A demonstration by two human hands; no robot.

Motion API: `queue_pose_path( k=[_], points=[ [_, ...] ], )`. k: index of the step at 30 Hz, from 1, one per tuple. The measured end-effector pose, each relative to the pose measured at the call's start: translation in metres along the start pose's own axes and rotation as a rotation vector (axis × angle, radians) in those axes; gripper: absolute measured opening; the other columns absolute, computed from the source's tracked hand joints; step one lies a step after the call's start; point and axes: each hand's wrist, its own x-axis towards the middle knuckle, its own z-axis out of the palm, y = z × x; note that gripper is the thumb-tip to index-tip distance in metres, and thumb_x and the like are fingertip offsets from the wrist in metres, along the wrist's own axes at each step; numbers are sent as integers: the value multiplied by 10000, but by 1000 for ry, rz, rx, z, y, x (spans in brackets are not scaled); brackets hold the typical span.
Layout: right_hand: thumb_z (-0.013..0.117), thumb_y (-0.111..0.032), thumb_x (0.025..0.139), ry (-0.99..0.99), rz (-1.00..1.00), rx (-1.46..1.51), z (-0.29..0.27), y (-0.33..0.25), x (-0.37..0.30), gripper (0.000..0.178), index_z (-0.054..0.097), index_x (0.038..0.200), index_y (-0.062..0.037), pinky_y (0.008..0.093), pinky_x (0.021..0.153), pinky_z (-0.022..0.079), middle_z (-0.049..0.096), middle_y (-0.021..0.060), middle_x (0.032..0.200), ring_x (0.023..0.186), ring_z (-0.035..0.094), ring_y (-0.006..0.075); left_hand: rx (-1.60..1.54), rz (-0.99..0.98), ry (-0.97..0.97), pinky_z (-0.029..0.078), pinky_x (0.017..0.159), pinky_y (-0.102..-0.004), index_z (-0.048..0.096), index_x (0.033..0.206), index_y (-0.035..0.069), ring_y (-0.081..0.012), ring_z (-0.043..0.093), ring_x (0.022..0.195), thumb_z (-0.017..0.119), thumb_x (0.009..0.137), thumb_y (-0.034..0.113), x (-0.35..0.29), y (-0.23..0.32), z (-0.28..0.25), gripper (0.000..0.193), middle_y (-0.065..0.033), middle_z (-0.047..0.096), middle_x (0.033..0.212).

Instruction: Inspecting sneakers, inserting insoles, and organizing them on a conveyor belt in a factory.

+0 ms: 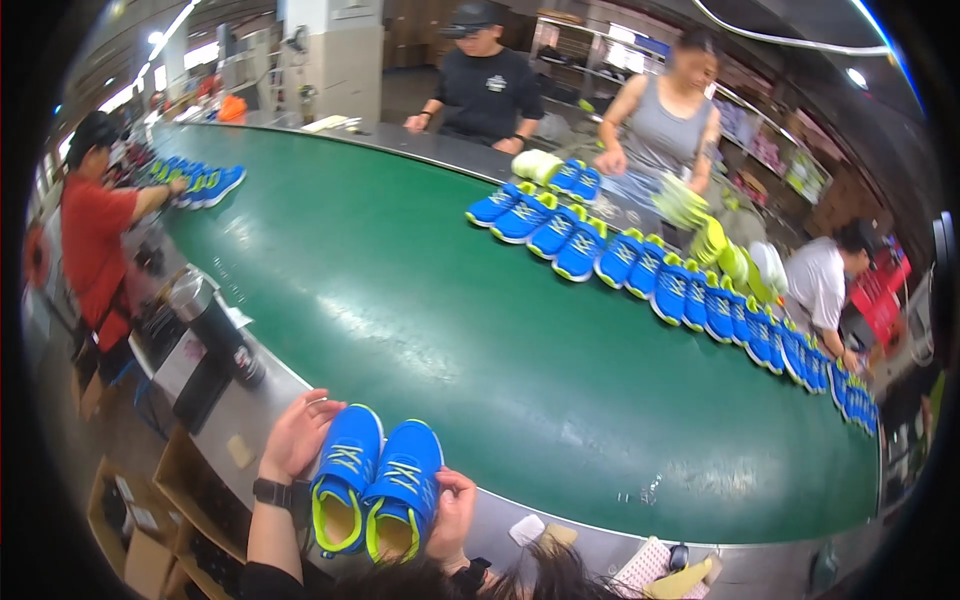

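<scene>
A pair of blue sneakers with lime-green collar linings and crossed yellow-green laces is side by side at the near edge of the green belt, toes pointing away from me. My left hand (298, 437) grips the outer side of the left sneaker (350, 447), fingers near its toe. On the other side, my right hand (453, 508) holds the outer side of the right sneaker (407, 472), thumb and fingers bent against it. Both shoe openings face me and show pale insoles. The palm sides of my hands are partly hidden by the shoes.
A green conveyor belt (440, 330) stretches across. Blue sneakers (580, 250) line its far side, with lime-green pieces (735, 262) behind. A dark tumbler (215, 325) stands left on the metal ledge; open cardboard boxes (205, 485) are below. Several co-workers surround the belt, one in red (95, 235).
</scene>
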Motion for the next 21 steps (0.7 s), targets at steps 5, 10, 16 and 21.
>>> queue_pose_path(
  k=[5,10,16,21],
  points=[
    [463,-155,942,-30,13,-98,1,-7,-1,261,490,1144,9,385,1093,279,489,158,1224,1230,421,238,-29,-8,1,386,1077,-465,465,1260,-14,-355,511,1205,443,1008,246,2,-5,-2,362,-226,571,1174],
    [485,-73,943,28,24,-91,3,-8,0,193,514,1118,3,376,1077,323,521,158,1205,1212,475,251,-23,-7,5,389,1076,-454,468,1261,-4,-347,512,1206,416,1027,268,4,-7,-3,363,-220,572,1180],
    [507,-56,944,0,34,-96,-1,-9,1,179,492,1117,-11,365,1075,317,510,155,1200,1211,458,225,-10,-5,-5,399,1067,-451,468,1261,-3,-336,514,1202,401,1035,263,4,-9,1,355,-209,574,1183],
    [559,-66,932,2,-21,-164,-5,-7,2,161,516,1075,-7,363,1043,373,535,154,1164,1206,491,253,-26,-5,-1,401,1065,-448,473,1259,-1,-335,515,1199,407,1033,262,5,-12,4,352,-207,576,1178]
  ],
)
